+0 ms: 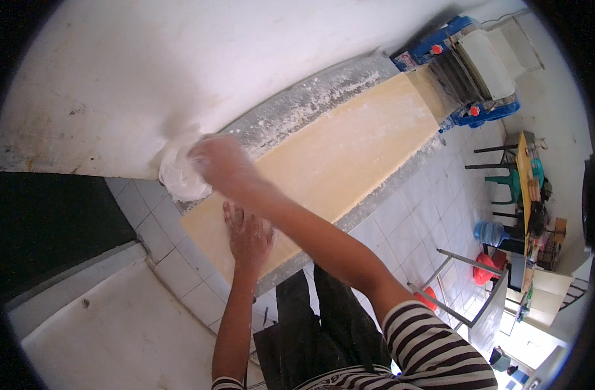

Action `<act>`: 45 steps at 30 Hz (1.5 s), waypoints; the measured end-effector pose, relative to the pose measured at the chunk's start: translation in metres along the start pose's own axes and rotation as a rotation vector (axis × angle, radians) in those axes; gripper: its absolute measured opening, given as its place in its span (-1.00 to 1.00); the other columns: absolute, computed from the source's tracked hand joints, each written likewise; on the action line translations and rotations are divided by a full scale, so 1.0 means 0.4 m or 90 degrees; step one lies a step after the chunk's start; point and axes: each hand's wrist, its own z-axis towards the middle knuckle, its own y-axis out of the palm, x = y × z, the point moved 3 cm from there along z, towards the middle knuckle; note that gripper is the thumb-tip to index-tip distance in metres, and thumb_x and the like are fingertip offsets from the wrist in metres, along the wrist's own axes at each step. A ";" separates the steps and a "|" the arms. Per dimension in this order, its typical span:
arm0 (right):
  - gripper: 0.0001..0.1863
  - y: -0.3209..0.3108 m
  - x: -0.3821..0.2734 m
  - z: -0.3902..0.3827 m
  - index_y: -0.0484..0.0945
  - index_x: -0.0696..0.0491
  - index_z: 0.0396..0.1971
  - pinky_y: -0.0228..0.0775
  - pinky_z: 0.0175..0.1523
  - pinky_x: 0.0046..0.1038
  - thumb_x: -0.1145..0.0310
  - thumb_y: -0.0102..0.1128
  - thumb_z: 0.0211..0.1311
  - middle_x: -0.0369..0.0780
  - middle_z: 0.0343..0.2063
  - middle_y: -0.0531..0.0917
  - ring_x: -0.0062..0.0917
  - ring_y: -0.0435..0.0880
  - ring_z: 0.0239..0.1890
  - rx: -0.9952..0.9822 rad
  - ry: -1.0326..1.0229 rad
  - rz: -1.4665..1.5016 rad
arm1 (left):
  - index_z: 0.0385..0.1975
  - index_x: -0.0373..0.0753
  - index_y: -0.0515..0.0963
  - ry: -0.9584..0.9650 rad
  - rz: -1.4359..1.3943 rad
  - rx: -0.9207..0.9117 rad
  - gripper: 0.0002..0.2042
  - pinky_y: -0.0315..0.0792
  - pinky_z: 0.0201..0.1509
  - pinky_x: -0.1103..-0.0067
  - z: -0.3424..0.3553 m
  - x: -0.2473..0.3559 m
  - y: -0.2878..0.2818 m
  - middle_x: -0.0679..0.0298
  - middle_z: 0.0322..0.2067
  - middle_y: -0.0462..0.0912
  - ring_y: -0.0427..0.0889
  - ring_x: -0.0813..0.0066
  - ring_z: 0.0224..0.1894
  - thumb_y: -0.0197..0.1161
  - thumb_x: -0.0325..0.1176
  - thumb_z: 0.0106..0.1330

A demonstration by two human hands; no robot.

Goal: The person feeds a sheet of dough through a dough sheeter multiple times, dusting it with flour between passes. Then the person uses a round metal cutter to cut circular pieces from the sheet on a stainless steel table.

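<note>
A long, pale yellow sheet of dough point(349, 143) lies on a flour-dusted grey table point(304, 97). My left hand point(249, 237) rests flat on the near left end of the sheet, fingers spread and dusted white. My right arm crosses in front of it. At the table's left end, my right hand point(224, 166) is beside a white, floury container or bag point(179, 174). The hand is smeared by motion, so its fingers and anything in them cannot be made out. The far end of the dough reaches toward a dough sheeter point(476, 68) with blue sides.
A white wall point(135, 71) runs along the table's far side. To the right, across the tiled floor point(421, 195), stand a metal frame stand point(457, 286), a green stool point(505, 182), a blue water jug point(489, 233) and a cluttered yellow-topped table point(524, 175). A dark doorway point(57, 227) opens at left.
</note>
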 end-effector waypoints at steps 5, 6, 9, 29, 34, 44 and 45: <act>-0.56 -0.334 0.298 -0.278 0.71 0.08 0.05 0.48 0.17 -0.19 0.10 0.39 0.32 -0.06 0.01 0.72 -0.23 0.69 0.03 -0.035 0.281 0.108 | 0.59 -0.27 0.12 -0.003 0.031 -0.018 -0.21 -0.18 0.67 -0.06 0.010 0.016 -0.014 0.01 0.64 -0.01 -0.06 -0.09 0.66 0.19 0.02 0.49; -0.41 -0.384 0.359 -0.314 0.60 0.06 0.29 0.34 0.41 -0.06 -0.02 0.28 0.44 -0.01 0.29 0.60 -0.15 0.59 0.28 0.040 0.301 -0.052 | 0.59 -0.27 0.11 -0.009 0.040 -0.027 -0.21 -0.19 0.68 -0.05 0.009 0.021 -0.016 0.01 0.64 -0.02 -0.07 -0.08 0.66 0.18 0.02 0.50; -0.17 -0.344 0.447 -0.328 0.33 0.13 0.49 0.04 0.56 0.09 -0.20 0.10 0.47 0.09 0.48 0.33 0.01 0.28 0.53 0.256 0.430 -0.425 | 0.60 -0.27 0.11 -0.024 0.059 -0.045 -0.22 -0.21 0.68 -0.04 0.011 0.031 -0.023 0.02 0.65 -0.06 -0.11 -0.06 0.67 0.18 0.02 0.51; -0.10 -0.503 0.699 -0.220 0.26 0.02 0.54 -0.13 0.62 0.15 -0.22 0.21 0.37 0.05 0.58 0.16 0.08 0.06 0.61 0.062 -0.013 -0.335 | 0.58 -0.31 0.13 -0.075 0.138 -0.105 -0.25 -0.27 0.69 0.01 0.010 0.051 -0.031 -0.04 0.64 -0.04 -0.13 -0.09 0.68 0.16 -0.10 0.48; -0.14 -0.778 0.895 -0.307 0.21 -0.04 0.58 -0.22 0.65 0.11 -0.21 0.14 0.43 0.03 0.57 0.18 0.08 -0.05 0.64 0.065 0.205 -0.446 | 0.58 -0.42 0.05 -0.102 0.118 -0.048 -0.25 -0.32 0.67 -0.07 0.030 0.121 0.003 -0.19 0.62 -0.08 -0.17 -0.20 0.67 0.06 -0.06 0.56; -0.17 -0.836 0.882 -0.435 0.22 0.01 0.56 -0.28 0.66 0.11 -0.12 0.14 0.44 0.03 0.58 0.15 0.05 0.01 0.63 0.062 0.307 -0.375 | 0.57 -0.52 -0.01 0.011 0.025 -0.040 -0.15 -0.38 0.66 -0.12 0.405 0.544 0.214 -0.25 0.61 -0.10 -0.21 -0.19 0.68 0.17 -0.03 0.52; -0.17 -0.876 0.908 -0.480 0.21 0.02 0.57 -0.29 0.66 0.10 -0.10 0.14 0.45 0.05 0.58 0.13 0.05 0.00 0.63 0.105 0.355 -0.431 | 0.56 -0.54 -0.02 0.044 0.004 -0.060 -0.14 -0.38 0.66 -0.13 0.423 0.604 0.233 -0.26 0.61 -0.10 -0.21 -0.21 0.67 0.20 -0.06 0.50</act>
